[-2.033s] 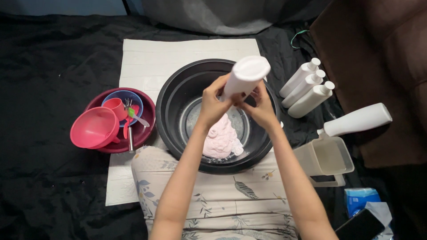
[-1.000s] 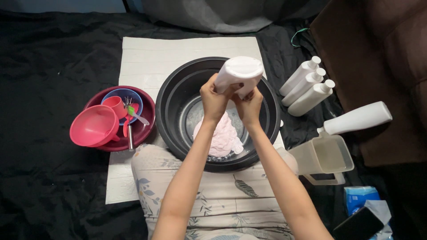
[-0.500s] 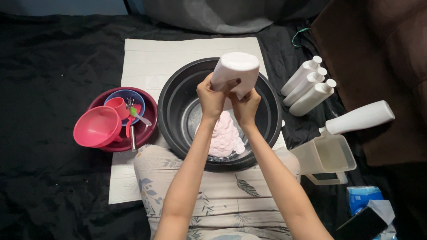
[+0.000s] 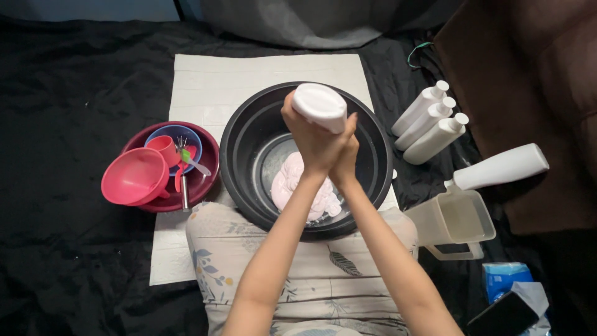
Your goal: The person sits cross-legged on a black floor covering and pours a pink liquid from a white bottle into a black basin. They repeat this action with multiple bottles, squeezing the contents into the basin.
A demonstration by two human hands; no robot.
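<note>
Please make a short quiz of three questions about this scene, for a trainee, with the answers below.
1. True or false: both hands grip the inverted white bottle over the black basin.
2. What lies at the bottom of the basin?
A. a green sponge
B. a pale pink mass
C. a metal spoon
3. How many capped white bottles lie side by side just right of the basin?

Key:
1. True: the left hand and the right hand clasp it together.
2. B, the pale pink mass.
3. Three white bottles; a fourth, larger one lies apart, by the clear jug.
</note>
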